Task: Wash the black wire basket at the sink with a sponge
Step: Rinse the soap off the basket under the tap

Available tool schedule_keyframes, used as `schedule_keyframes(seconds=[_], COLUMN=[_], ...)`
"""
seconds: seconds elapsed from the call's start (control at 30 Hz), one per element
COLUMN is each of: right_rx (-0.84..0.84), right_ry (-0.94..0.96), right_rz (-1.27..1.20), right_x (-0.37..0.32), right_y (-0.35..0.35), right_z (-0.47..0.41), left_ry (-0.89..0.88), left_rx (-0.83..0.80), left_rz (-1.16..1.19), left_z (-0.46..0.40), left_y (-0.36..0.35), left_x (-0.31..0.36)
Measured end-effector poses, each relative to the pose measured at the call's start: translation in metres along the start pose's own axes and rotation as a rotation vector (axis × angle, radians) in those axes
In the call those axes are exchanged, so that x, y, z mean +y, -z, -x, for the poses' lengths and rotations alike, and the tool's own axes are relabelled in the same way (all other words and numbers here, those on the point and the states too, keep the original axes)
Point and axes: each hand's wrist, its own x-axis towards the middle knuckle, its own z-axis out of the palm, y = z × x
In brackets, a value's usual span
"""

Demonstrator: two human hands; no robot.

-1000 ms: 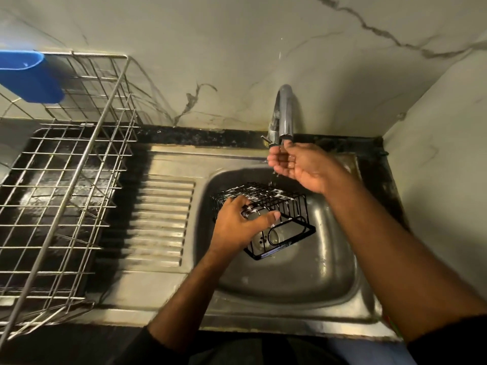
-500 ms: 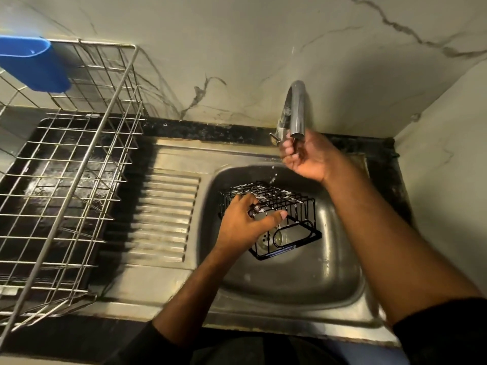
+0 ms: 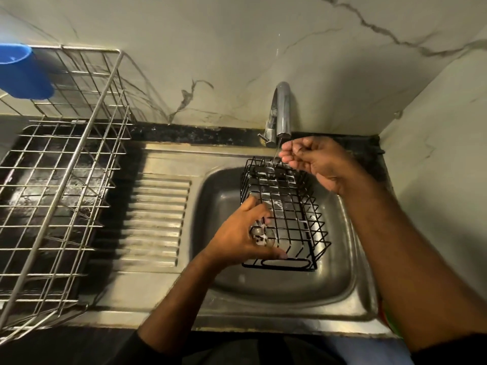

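Basket [image 3: 287, 206] gripped by left hand [image 3: 243, 237], inside sink [image 3: 350, 262] walls.

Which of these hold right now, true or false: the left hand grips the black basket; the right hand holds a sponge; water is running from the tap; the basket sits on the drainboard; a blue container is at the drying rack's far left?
1. The left hand grips the black wire basket. True.
2. The right hand holds a sponge. False: no sponge shows; its fingers are loosely curled beside the stream, holding nothing.
3. Water runs from the tap. True: a thin stream falls onto the basket.
4. The basket sits on the drainboard. False: it is held over the sink bowl.
5. A blue container is at the drying rack's far left. True.
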Motion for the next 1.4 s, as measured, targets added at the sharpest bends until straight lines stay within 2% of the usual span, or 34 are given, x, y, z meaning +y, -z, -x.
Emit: schedule_keyframes(seconds=[0.13, 0.3, 0.43, 0.5, 0.6, 0.67, 0.77, 0.8, 0.87, 0.93, 0.97, 1.03, 1.13, 1.23, 1.3, 1.4], right_rx=[-0.043, -0.038, -0.108, -0.126, -0.132, -0.056, -0.101, -0.083, 0.102, 0.305, 0.320, 0.224, 0.115, 0.160, 0.162, 0.119], right_ry=[-0.083, -0.289, -0.282, -0.234, -0.127, -0.074, -0.009, 0.017, 0.064, 0.090, 0.084, 0.075, 0.101, 0.089, 0.004, -0.130], right_rz=[-0.179, -0.747, -0.760, -0.590, -0.152, -0.073, 0.156, 0.148, 0.091, 0.270, 0.386, 0.509, 0.439, 0.188, 0.057, 0.030], right_x=[-0.003, -0.010, -0.004, -0.004, -0.002, -0.001, -0.001, 0.004, 0.008, 0.015, 0.019, 0.031, 0.040, 0.037, 0.032, 0.026], right_y=[-0.024, -0.052, -0.061, -0.055, -0.038, -0.028, -0.016, -0.011, -0.006, -0.002, -0.003, -0.004, -0.006, -0.006, -0.007, -0.015], right_z=[-0.007, -0.028, -0.039, -0.037, -0.030, -0.027, -0.016, -0.015, -0.010, -0.011, -0.009, -0.010, -0.001, 0.002, 0.001, -0.001], left_ry=[-0.029, -0.072, -0.079, -0.081, -0.070, -0.058, -0.043, -0.044, -0.058, -0.093, -0.113, -0.150, -0.217, -0.266, -0.291, -0.311], left_rx=[-0.036, -0.003, 0.004, 0.006, 0.016, 0.040, 0.064, 0.070, 0.089, 0.117, 0.130, 0.148, 0.153, 0.178, 0.225, 0.313], left_rz=[-0.108, -0.184, -0.311, -0.387, -0.478, -0.491, -0.470, -0.464, -0.458, -0.458, -0.462, -0.485, -0.591, -0.701, -0.783, -0.842], left_z=[0.001, 0.009, 0.015, 0.018, 0.022, 0.024, 0.026, 0.025, 0.024, 0.023, 0.023, 0.022, 0.023, 0.026, 0.028, 0.029], left_y=[0.004, 0.005, 0.004, 0.002, -0.003, -0.008, -0.016, -0.017, -0.019, -0.021, -0.022, -0.024, -0.026, -0.023, -0.022, -0.026], left_x=[-0.004, -0.022, -0.039, -0.046, -0.055, -0.059, -0.065, -0.067, -0.070, -0.074, -0.075, -0.077, -0.081, -0.087, -0.094, -0.107])
